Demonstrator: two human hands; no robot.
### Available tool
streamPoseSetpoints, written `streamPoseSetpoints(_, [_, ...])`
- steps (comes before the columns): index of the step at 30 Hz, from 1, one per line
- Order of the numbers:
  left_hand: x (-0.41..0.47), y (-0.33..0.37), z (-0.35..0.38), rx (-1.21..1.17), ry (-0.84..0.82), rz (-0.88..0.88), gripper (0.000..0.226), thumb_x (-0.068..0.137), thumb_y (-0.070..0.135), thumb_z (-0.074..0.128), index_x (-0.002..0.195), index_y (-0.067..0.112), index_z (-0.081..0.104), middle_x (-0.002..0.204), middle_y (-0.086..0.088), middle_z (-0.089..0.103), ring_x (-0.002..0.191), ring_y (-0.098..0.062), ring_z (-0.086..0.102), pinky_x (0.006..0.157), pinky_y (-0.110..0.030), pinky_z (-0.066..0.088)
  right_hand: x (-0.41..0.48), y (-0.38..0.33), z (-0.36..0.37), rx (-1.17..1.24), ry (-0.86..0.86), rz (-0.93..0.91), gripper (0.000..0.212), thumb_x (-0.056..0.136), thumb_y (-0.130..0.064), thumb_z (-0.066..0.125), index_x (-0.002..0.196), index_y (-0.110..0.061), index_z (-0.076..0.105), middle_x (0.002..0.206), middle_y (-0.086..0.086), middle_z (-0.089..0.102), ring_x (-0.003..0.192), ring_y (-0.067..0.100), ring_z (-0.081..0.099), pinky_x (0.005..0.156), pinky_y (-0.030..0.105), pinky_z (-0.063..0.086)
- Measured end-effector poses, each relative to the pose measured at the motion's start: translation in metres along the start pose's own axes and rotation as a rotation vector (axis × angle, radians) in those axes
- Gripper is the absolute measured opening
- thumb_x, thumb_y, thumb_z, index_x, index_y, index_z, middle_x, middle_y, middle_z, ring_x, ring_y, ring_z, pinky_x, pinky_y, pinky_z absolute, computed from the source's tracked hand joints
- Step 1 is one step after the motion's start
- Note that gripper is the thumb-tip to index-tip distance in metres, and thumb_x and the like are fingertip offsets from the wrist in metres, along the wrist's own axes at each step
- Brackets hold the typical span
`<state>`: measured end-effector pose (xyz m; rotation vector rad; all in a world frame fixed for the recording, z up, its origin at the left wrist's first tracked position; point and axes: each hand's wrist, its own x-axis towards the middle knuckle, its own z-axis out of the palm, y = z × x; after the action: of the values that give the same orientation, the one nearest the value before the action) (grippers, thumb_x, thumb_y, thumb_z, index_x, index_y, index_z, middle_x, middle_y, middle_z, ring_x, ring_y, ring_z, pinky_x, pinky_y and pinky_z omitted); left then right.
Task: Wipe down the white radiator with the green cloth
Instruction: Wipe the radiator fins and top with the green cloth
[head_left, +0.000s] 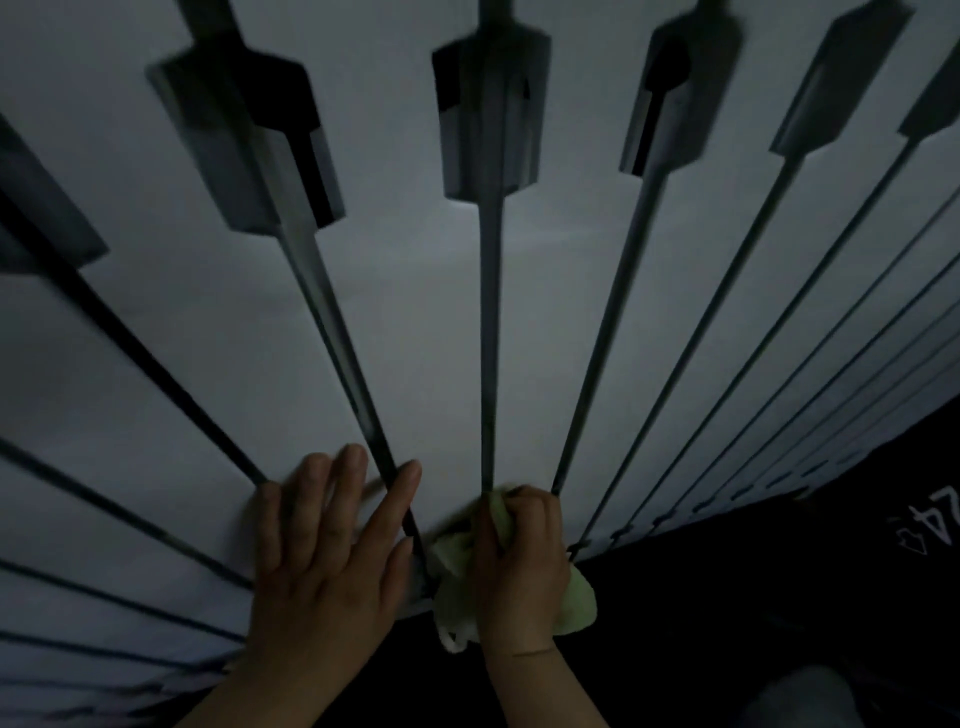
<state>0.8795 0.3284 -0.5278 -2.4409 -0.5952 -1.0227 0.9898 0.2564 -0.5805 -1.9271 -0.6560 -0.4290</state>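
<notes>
The white radiator (415, 322) fills most of the head view, its flat panels split by dark narrow gaps that fan out from the bottom. My left hand (332, 551) rests flat on a panel near the lower edge, fingers straight and spread. My right hand (522, 561) grips the bunched pale green cloth (457, 571) and holds it against the radiator just right of the left hand. Part of the cloth sticks out below and to the right of the fist.
Dark slots with bracket-like shapes (488, 114) sit at the far ends of the gaps. Dark floor or fabric (779, 597) with white markings lies at the lower right, beside the radiator's edge. The scene is dim.
</notes>
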Motion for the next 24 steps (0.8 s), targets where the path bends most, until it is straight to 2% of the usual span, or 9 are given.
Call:
streamPoseSetpoints(3, [0.0, 0.001, 0.002, -0.002, -0.015, -0.007, 0.059, 0.093, 0.037, 0.033, 0.148, 0.028, 0.01, 0.156, -0.001, -0.007, 0.144, -0.021, -0.005, 0.116, -0.042, -0.002, 0.0, -0.012, 0.001, 0.122, 0.074, 0.018, 0.009, 0.077, -0.027, 0.045, 0.083, -0.024, 0.042, 0.092, -0.006, 0.043, 0.082, 0.015, 0.046, 0.069, 0.023, 0.039])
streamPoseSetpoints(6, [-0.001, 0.0, 0.003, 0.007, -0.024, -0.006, 0.058, 0.094, 0.039, 0.031, 0.148, 0.029, 0.01, 0.156, -0.001, -0.009, 0.143, -0.021, -0.007, 0.116, -0.042, -0.003, -0.018, -0.003, 0.007, 0.062, 0.085, -0.124, 0.012, 0.091, -0.023, 0.043, 0.093, -0.011, 0.043, 0.099, 0.004, 0.039, 0.085, 0.019, 0.044, 0.068, 0.026, 0.045])
streamPoseSetpoints(9, [-0.001, -0.002, 0.003, 0.031, -0.03, 0.013, 0.059, 0.094, 0.039, 0.034, 0.148, 0.028, 0.011, 0.156, -0.001, -0.01, 0.143, -0.021, -0.008, 0.116, -0.043, -0.002, -0.035, 0.014, 0.014, 0.044, 0.006, -0.184, 0.025, 0.072, -0.007, 0.061, 0.088, -0.009, 0.042, 0.095, 0.007, 0.037, 0.079, 0.023, 0.04, 0.067, 0.02, 0.042])
streamPoseSetpoints(11, [-0.001, -0.002, 0.002, 0.016, -0.052, 0.012, 0.058, 0.095, 0.04, 0.032, 0.147, 0.03, 0.009, 0.155, 0.0, -0.012, 0.143, -0.02, -0.01, 0.116, -0.043, -0.003, -0.045, 0.025, 0.018, 0.048, -0.096, -0.047, 0.025, 0.065, -0.007, 0.058, 0.081, -0.014, 0.04, 0.092, 0.003, 0.04, 0.077, 0.026, 0.041, 0.064, 0.011, 0.039])
streamPoseSetpoints(13, [-0.002, -0.001, 0.001, -0.011, -0.06, -0.002, 0.058, 0.095, 0.041, 0.031, 0.147, 0.032, 0.008, 0.155, 0.002, -0.014, 0.143, -0.019, -0.011, 0.116, -0.042, -0.006, -0.056, 0.039, 0.017, -0.028, -0.254, 0.099, 0.026, 0.063, -0.009, 0.059, 0.084, -0.016, 0.046, 0.1, 0.006, 0.05, 0.076, 0.021, 0.052, 0.054, 0.012, 0.037])
streamPoseSetpoints(15, [-0.003, -0.001, 0.002, -0.01, -0.048, 0.006, 0.06, 0.093, 0.04, 0.035, 0.147, 0.032, 0.009, 0.155, 0.002, -0.013, 0.143, -0.018, -0.011, 0.116, -0.041, -0.005, -0.067, 0.056, 0.019, -0.088, -0.488, 0.368, 0.026, 0.079, -0.004, 0.057, 0.104, -0.011, 0.057, 0.117, 0.011, 0.054, 0.095, 0.023, 0.059, 0.07, 0.016, 0.041])
streamPoseSetpoints(17, [-0.003, -0.002, 0.004, -0.009, -0.046, 0.013, 0.06, 0.093, 0.04, 0.035, 0.147, 0.032, 0.009, 0.155, 0.003, -0.013, 0.143, -0.018, -0.011, 0.116, -0.041, -0.005, -0.076, 0.07, 0.019, -0.112, -0.699, 0.515, 0.033, 0.091, -0.01, 0.049, 0.123, -0.011, 0.053, 0.13, 0.008, 0.048, 0.115, 0.019, 0.051, 0.089, 0.016, 0.035])
streamPoseSetpoints(20, [-0.003, -0.003, 0.006, -0.025, -0.068, 0.012, 0.058, 0.095, 0.04, 0.033, 0.147, 0.034, 0.007, 0.155, 0.004, -0.014, 0.142, -0.016, -0.013, 0.114, -0.042, 0.0, -0.079, 0.081, 0.024, -0.167, -0.761, 0.591, 0.036, 0.096, -0.018, 0.042, 0.132, -0.017, 0.047, 0.131, 0.005, 0.05, 0.118, 0.017, 0.049, 0.09, 0.015, 0.033])
streamPoseSetpoints(24, [-0.007, -0.003, 0.009, 0.015, -0.04, 0.019, 0.065, 0.092, 0.038, 0.04, 0.148, 0.031, 0.009, 0.156, 0.0, -0.011, 0.143, -0.019, -0.01, 0.112, -0.045, 0.007, -0.067, 0.081, 0.036, -0.134, -0.763, 0.781, 0.032, 0.097, -0.016, 0.039, 0.124, -0.009, 0.055, 0.126, 0.011, 0.055, 0.114, 0.023, 0.052, 0.087, 0.02, 0.037])
